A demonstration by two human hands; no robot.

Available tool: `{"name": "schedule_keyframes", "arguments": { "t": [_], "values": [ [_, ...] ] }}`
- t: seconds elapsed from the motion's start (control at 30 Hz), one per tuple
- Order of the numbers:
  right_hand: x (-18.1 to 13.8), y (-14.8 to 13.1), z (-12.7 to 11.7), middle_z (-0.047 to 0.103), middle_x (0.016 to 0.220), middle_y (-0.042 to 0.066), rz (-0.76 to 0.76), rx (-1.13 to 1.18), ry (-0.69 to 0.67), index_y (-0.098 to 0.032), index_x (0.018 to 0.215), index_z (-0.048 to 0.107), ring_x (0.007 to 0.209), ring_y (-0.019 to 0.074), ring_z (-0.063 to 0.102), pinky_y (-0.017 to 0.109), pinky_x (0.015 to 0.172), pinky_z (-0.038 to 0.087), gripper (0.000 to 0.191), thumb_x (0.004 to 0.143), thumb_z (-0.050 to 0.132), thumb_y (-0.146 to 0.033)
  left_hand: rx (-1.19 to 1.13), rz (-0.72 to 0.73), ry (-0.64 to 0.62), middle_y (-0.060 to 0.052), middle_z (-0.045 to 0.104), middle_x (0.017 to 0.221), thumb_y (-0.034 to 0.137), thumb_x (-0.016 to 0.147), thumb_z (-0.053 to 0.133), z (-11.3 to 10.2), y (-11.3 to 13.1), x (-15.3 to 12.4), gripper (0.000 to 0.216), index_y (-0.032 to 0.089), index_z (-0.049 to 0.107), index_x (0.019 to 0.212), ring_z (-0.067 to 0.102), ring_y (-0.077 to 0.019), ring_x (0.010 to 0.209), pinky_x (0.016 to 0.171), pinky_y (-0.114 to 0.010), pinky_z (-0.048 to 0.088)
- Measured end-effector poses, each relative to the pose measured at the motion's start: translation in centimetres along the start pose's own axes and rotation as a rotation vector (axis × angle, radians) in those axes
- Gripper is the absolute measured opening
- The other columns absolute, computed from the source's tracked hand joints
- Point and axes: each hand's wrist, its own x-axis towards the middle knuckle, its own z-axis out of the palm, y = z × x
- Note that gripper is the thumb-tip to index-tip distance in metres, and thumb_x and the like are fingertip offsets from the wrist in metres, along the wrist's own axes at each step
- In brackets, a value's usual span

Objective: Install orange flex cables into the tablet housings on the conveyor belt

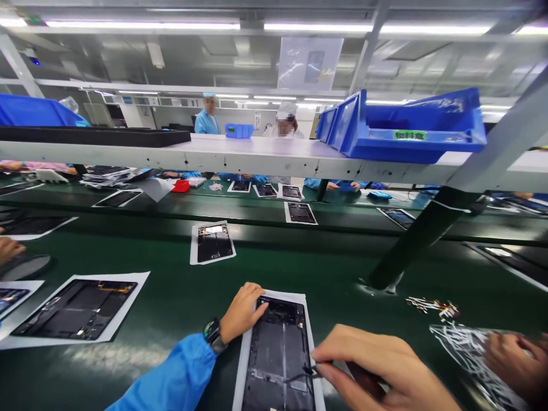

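In the head view an opened tablet housing (276, 348), dark inside with a pale strip down its middle, lies on a white sheet (241, 377) in front of me. My left hand (243, 311), below a blue sleeve and a dark wristwatch, rests on the housing's upper left corner, thumb stretched apart over the edge. My right hand (377, 365) is closed in a pinch at the right edge. From its fingertips a thin dark tool, which looks like tweezers (299, 375), reaches over the housing's inside. The palm hides the tool's rear part.
Another tablet housing (81, 308) lies left, another (214, 242) farther ahead. A dark slanted post (419, 240) stands right, near small flex cables (434, 306) and white strips (466, 348) beside a co-worker's hand (514, 359). Blue bins (411, 128) sit on the shelf (257, 149) above.
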Motion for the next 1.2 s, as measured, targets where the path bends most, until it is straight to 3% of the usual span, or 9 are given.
{"name": "schedule_keyframes", "arguments": {
  "t": [0.13, 0.3, 0.5, 0.63, 0.73, 0.8, 0.9, 1.03, 1.2],
  "values": [
    [0.3, 1.2, 0.3, 0.066, 0.063, 0.000, 0.071, -0.007, -0.074, -0.030, 0.085, 0.073, 0.047, 0.0140, 0.058, 0.022, 0.042, 0.047, 0.014, 0.090, 0.061, -0.027, 0.027, 0.032, -0.150, -0.004, 0.062, 0.098, 0.027, 0.084, 0.070, 2.5, -1.4, 3.4, 0.020, 0.015, 0.064, 0.100, 0.055, -0.0196, 0.094, 0.085, -0.033, 0.044],
    [-0.7, 2.4, 0.6, 0.069, 0.067, -0.002, 0.093, -0.100, -0.002, -0.033, 0.094, 0.074, 0.045, 0.0138, 0.057, 0.022, 0.042, 0.049, 0.012, 0.084, 0.068, -0.031, -0.017, 0.009, -0.219, -0.002, 0.060, 0.084, 0.017, 0.082, 0.069, 2.7, -2.6, 4.9, 0.005, 0.015, 0.065, 0.084, 0.054, -0.0174, 0.085, 0.081, -0.029, 0.041],
    [0.6, 4.7, 1.5, 0.063, 0.058, -0.002, 0.204, -0.034, -0.090, -0.028, 0.080, 0.074, 0.044, 0.0121, 0.050, 0.022, 0.039, 0.039, 0.013, 0.086, 0.065, -0.034, -0.186, -0.031, -0.158, -0.007, 0.061, 0.109, 0.028, 0.095, 0.053, 0.7, -0.8, 4.1, 0.016, 0.015, 0.062, 0.097, 0.054, -0.0197, 0.107, 0.096, -0.034, 0.040],
    [2.7, 9.3, 3.6, 0.064, 0.064, 0.000, 0.442, 0.153, -0.160, -0.020, 0.081, 0.071, 0.051, 0.0122, 0.050, 0.023, 0.046, 0.037, 0.020, 0.086, 0.062, -0.036, -0.877, -0.125, -0.357, -0.013, 0.067, 0.104, 0.043, 0.104, 0.025, -0.9, 2.1, 1.3, 0.041, 0.012, 0.050, 0.115, 0.066, -0.0177, 0.094, 0.083, -0.031, 0.048],
    [4.1, 13.2, 6.0, 0.067, 0.069, 0.002, 0.520, 0.266, -0.215, -0.016, 0.079, 0.069, 0.058, 0.0136, 0.055, 0.024, 0.053, 0.040, 0.021, 0.083, 0.062, -0.036, -1.230, -0.322, -0.499, -0.009, 0.070, 0.088, 0.045, 0.088, 0.062, -1.2, 3.3, -1.5, 0.047, 0.013, 0.045, 0.118, 0.067, -0.0167, 0.077, 0.072, -0.027, 0.047],
    [4.9, 15.4, 7.9, 0.067, 0.069, 0.003, 0.538, 0.282, -0.265, -0.015, 0.078, 0.068, 0.059, 0.0139, 0.056, 0.024, 0.055, 0.040, 0.019, 0.082, 0.062, -0.033, -1.143, -0.447, -0.466, -0.002, 0.068, 0.077, 0.030, 0.075, 0.075, -0.9, 3.4, -3.1, 0.053, 0.015, 0.046, 0.116, 0.062, -0.0124, 0.066, 0.066, -0.023, 0.045],
    [6.0, 17.9, 10.7, 0.066, 0.068, 0.002, 0.544, 0.227, -0.328, -0.015, 0.074, 0.068, 0.061, 0.0135, 0.056, 0.023, 0.058, 0.041, 0.012, 0.079, 0.061, -0.024, -0.719, -0.472, -0.331, 0.003, 0.066, 0.073, 0.014, 0.073, 0.069, -0.4, 2.9, -4.7, 0.046, 0.017, 0.050, 0.116, 0.059, -0.0112, 0.065, 0.066, -0.022, 0.044],
    [7.5, 20.1, 13.9, 0.064, 0.065, 0.001, 0.571, 0.135, -0.366, -0.014, 0.071, 0.070, 0.061, 0.0125, 0.054, 0.022, 0.058, 0.039, 0.008, 0.074, 0.062, -0.013, -0.086, -0.299, -0.199, 0.000, 0.067, 0.085, 0.011, 0.083, 0.058, 0.2, 1.9, -5.6, 0.028, 0.022, 0.062, 0.108, 0.062, -0.0168, 0.078, 0.073, -0.027, 0.046],
    [8.5, 21.8, 16.1, 0.059, 0.059, -0.002, 0.614, 0.032, -0.419, -0.015, 0.068, 0.071, 0.057, 0.0112, 0.051, 0.021, 0.054, 0.035, 0.008, 0.070, 0.065, -0.010, 0.238, -0.047, -0.089, -0.004, 0.064, 0.082, 0.010, 0.090, 0.049, 1.1, 1.2, -6.0, 0.015, 0.019, 0.061, 0.094, 0.058, -0.0208, 0.079, 0.071, -0.032, 0.045]
  ]
}}
